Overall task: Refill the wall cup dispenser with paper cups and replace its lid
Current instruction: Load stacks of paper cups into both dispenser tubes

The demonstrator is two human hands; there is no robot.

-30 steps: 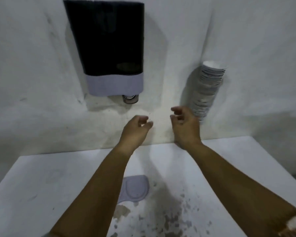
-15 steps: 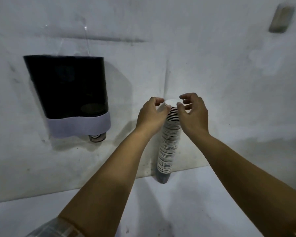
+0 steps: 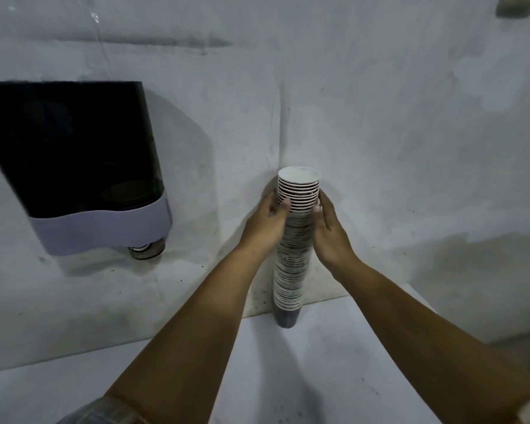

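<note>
Table (image 3: pixel 334 362): the stack of paper cups (image 3: pixel 292 258) is stood on it, by the wall.
Left hand (image 3: pixel 265 223): pressed on the stack's left side.
Right hand (image 3: pixel 329 229): pressed on its right side.
Cup dispenser (image 3: pixel 74 160): hung on the wall, well apart to the left.

White-rimmed cups (image 3: pixel 291 264), dark striping down the stack, bottom cup near black. Dispenser (image 3: pixel 74 160) at nine o'clock: smoky black body, pale lavender-grey base band. Wall (image 3: pixel 410 117) grubby white, counter (image 3: pixel 318 362) white, sleeve (image 3: pixel 104 413) faint grey plaid.
</note>
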